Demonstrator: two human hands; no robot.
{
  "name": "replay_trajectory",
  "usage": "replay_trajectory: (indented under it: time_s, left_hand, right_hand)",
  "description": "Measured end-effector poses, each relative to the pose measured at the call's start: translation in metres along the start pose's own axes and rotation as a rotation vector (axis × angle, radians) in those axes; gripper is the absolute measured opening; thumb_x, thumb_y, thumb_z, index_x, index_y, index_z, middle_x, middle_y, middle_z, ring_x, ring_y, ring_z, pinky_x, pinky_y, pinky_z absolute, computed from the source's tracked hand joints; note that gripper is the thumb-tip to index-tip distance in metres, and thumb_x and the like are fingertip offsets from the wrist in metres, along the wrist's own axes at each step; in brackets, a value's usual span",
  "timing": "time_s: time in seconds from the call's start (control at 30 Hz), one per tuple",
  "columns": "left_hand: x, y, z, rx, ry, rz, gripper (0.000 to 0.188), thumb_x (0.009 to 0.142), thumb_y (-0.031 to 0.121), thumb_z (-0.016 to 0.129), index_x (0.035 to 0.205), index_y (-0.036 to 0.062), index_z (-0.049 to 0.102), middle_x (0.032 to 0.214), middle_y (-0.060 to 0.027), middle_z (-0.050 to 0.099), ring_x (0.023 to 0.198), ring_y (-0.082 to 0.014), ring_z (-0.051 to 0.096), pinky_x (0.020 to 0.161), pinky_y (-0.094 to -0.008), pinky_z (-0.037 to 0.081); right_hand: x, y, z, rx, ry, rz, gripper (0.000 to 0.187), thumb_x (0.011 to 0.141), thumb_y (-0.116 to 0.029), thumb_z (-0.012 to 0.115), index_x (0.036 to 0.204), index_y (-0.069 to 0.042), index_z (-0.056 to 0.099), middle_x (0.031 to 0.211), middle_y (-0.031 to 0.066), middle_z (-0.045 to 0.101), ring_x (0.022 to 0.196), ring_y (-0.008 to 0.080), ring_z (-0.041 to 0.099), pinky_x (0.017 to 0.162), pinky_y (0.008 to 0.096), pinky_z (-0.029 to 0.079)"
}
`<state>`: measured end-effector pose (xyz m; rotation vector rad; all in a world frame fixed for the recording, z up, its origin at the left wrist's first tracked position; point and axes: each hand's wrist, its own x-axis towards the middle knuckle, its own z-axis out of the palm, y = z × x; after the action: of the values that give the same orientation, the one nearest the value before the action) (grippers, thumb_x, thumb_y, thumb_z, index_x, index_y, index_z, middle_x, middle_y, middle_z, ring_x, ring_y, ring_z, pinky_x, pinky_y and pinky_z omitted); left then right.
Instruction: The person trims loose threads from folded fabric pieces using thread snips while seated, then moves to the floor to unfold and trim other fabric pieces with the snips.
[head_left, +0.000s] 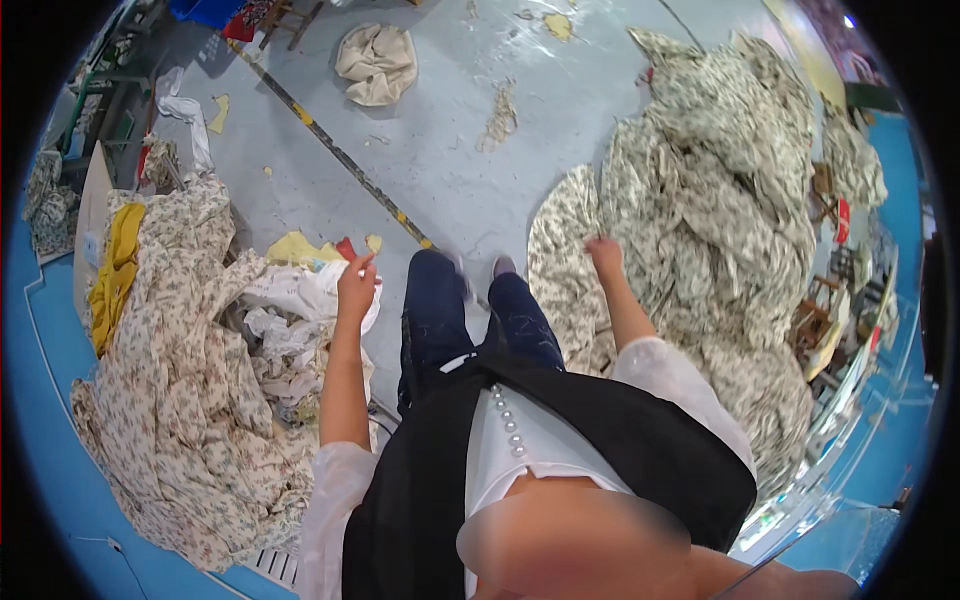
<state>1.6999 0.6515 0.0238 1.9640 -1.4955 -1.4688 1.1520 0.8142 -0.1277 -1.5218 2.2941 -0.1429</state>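
Note:
My left hand (357,287) hangs over the edge of the left-hand fabric heap, fingers curled. A small red piece (346,248) shows right at its fingertips; I cannot tell whether the hand grips it. Below and beside this hand lie crumpled white plastic-like sheets (290,287) and a large cream cloth with small flower sprigs (180,370). My right hand (603,257) is closed, fingertips together, over the near-left edge of a big heap of green-and-cream patterned fabric (700,190). What those fingers hold, if anything, is too small to make out.
A black-and-yellow floor stripe (330,145) runs diagonally to my feet. Ahead lies a bundled beige cloth (377,64). Pale yellow scraps (300,248) dot the grey floor. A yellow cloth (117,275) lies at the left, and wooden stools (815,315) stand beyond the right heap.

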Motion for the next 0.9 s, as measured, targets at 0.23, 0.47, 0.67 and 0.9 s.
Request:
replay_trajectory:
  time_s: [0.23, 0.47, 0.67, 0.9]
  left_hand:
    - [0.254, 0.004, -0.038, -0.636, 0.08, -0.454, 0.033, 0.103, 0.02, 0.056, 0.13, 0.0015, 0.061, 0.112, -0.0109, 0.068, 0.084, -0.0196, 0.072, 0.067, -0.0303, 0.057]
    - [0.55, -0.03, 0.0, -0.965, 0.225, -0.631, 0.032, 0.104, 0.02, 0.059, 0.133, 0.0077, 0.062, 0.118, -0.0082, 0.066, 0.098, -0.0218, 0.068, 0.079, -0.0353, 0.055]
    - [0.736, -0.079, 0.073, -1.02, 0.266, -0.713, 0.04, 0.101, 0.032, 0.064, 0.134, 0.0099, 0.063, 0.144, -0.0033, 0.053, 0.134, -0.0272, 0.045, 0.097, -0.0419, 0.047]
    - [0.813, -0.132, 0.096, -1.668, 0.386, -0.36, 0.038, 0.095, 0.024, 0.07, 0.126, 0.0027, 0.065, 0.13, -0.0089, 0.063, 0.121, -0.0205, 0.055, 0.104, -0.038, 0.043]
  right_hand:
    - [0.428, -0.317, -0.062, 0.569, -0.022, 0.0, 0.022, 0.086, -0.026, 0.072, 0.099, -0.009, 0.075, 0.094, 0.0127, 0.075, 0.089, 0.0283, 0.072, 0.078, 0.0378, 0.054]
    - [0.675, -0.472, 0.144, 0.345, -0.14, -0.322, 0.022, 0.085, -0.024, 0.072, 0.105, -0.016, 0.075, 0.118, 0.0022, 0.071, 0.099, 0.0275, 0.07, 0.081, 0.0395, 0.055]
    - [0.747, -0.546, 0.355, 0.134, -0.551, -0.507, 0.021, 0.091, -0.027, 0.063, 0.104, -0.018, 0.078, 0.156, 0.003, 0.047, 0.108, 0.0301, 0.069, 0.086, 0.0435, 0.056]
    - [0.841, -0.55, 0.371, 0.659, -0.834, -0.549, 0.036, 0.094, -0.016, 0.055, 0.125, -0.004, 0.067, 0.129, 0.0102, 0.066, 0.091, 0.0238, 0.068, 0.071, 0.0376, 0.049]
